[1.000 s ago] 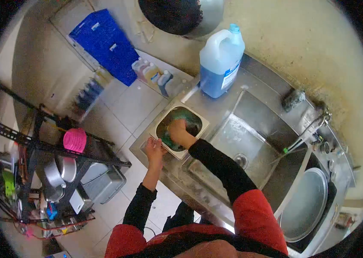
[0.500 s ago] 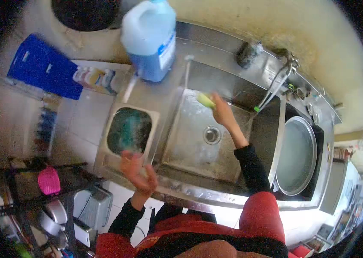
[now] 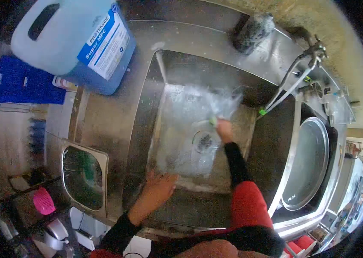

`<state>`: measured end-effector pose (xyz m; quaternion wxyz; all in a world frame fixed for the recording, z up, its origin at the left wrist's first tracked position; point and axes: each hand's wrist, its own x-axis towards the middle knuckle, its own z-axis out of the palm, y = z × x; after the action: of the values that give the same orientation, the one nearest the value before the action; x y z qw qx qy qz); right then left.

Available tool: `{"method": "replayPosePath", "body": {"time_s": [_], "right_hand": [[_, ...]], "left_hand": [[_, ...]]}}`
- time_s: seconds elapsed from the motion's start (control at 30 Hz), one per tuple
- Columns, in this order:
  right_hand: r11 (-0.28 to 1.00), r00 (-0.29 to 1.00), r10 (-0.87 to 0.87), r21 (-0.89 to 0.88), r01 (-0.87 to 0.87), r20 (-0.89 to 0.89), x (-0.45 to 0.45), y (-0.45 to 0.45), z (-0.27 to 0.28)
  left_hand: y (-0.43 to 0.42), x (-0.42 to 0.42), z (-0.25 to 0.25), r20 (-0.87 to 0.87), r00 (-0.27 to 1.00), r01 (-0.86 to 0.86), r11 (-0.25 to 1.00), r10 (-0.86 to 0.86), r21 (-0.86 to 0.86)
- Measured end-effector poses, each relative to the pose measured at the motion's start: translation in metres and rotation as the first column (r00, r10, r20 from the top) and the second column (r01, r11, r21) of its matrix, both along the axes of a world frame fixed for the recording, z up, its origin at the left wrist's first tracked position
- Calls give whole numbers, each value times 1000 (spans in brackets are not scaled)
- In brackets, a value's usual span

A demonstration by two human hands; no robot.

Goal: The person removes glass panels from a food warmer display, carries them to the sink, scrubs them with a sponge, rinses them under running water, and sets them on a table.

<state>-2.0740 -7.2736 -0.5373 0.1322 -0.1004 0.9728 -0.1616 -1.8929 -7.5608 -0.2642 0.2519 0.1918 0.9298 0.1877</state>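
Note:
My right hand [image 3: 224, 130] is down in the large steel sink [image 3: 181, 165], closed on a yellow-green sponge [image 3: 213, 121]. The sponge is blurred and mostly hidden by my fingers. It is just beyond the round drain [image 3: 204, 141], over a wet, whitish patch of the sink floor. My left hand [image 3: 158, 189] is empty, its fingers stretched out over the near left part of the sink. Whether it touches the metal, I cannot tell.
A large jug of blue liquid [image 3: 108, 51] stands at the back left. To the left is a small basin [image 3: 82, 178] of dark water; to the right, a big round pot [image 3: 306, 163]. A tap [image 3: 312, 53] with a hose reaches over the back right edge.
My view has moved in closer over the sink. My left hand has gone from beside the small basin to the large sink. The sponge in my right hand has moved nearer the drain.

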Motion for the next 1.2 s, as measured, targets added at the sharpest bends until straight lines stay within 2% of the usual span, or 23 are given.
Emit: {"method": "replayPosePath", "body": {"time_s": [0.07,0.1,0.17,0.23,0.3,0.37,0.4,0.43,0.47,0.5,0.53,0.6,0.67,0.7,0.77,0.83,0.9,0.93,0.97,1.0,1.03,1.07,1.2], "right_hand": [[977,956,-6,202,68,-294,76,25,32],[983,941,43,184,21,-337,117,17,45],[986,958,159,-9,-166,-239,184,-23,46],[925,936,313,-174,-339,-161,187,-74,20],[916,909,367,-96,-390,-195,113,-102,-21],[977,961,212,74,-202,-179,19,-86,-42],[985,974,128,138,-103,-188,-6,-66,-38],[989,962,-145,28,142,230,-15,-50,11],[993,960,69,113,-40,-271,6,-48,51],[949,678,304,273,-157,-669,45,-45,76],[949,683,305,270,-162,-664,78,-52,81],[877,851,418,-102,-469,-318,138,-90,78],[673,786,618,-536,-509,30,174,-133,47],[635,752,658,-567,-525,40,159,-149,30],[801,847,530,-304,-515,-39,81,-181,4],[935,934,355,-20,-355,31,9,-193,2],[964,971,225,125,-233,79,-1,-192,9],[983,985,171,68,-171,14,25,-191,4],[972,994,97,-212,-105,-45,74,-194,-11],[862,999,28,-505,-44,-38,124,-199,-34],[750,999,46,-660,-46,-17,155,-200,-47],[760,978,201,-621,-190,-52,149,-195,-48],[594,674,733,-400,-698,-88,115,-165,-55]], "left_hand": [[2,-8,-6,76,995,71,983,-59,-167],[1,-8,-17,88,994,76,983,-62,-166],[2,-10,-50,-64,992,75,928,-106,-366],[3,-16,-68,-101,994,6,916,-51,-401],[3,-29,-76,-126,992,-50,896,-6,-440],[0,-56,-75,67,980,-149,918,186,-368],[-4,-62,-84,74,980,-142,916,183,-375],[-9,-68,-99,135,969,-140,908,208,-394],[-13,-73,-106,193,953,-139,902,235,-410],[-15,-76,-102,197,952,-138,901,236,-410],[-17,-77,-97,89,970,-174,899,228,-403],[-16,-87,-82,-28,973,-220,895,227,-387],[-12,-98,-65,-157,941,-336,895,301,-294],[-11,-99,-72,-150,940,-338,894,305,-296],[-14,-97,-89,-181,900,-431,874,397,-223],[-12,-102,-94,-176,903,-428,863,393,-269],[-11,-100,-102,-174,908,-419,853,382,-310],[-10,-97,-116,-192,905,-420,870,380,-258],[-9,-98,-122,-216,900,-421,884,379,-202],[-5,-103,-115,-225,898,-421,886,378,-195],[0,-106,-106,-138,918,-397,865,373,-306],[3,-108,-100,-47,927,-358,837,373,-414],[-3,-90,-154,108,934,-269,868,341,-417]]}}
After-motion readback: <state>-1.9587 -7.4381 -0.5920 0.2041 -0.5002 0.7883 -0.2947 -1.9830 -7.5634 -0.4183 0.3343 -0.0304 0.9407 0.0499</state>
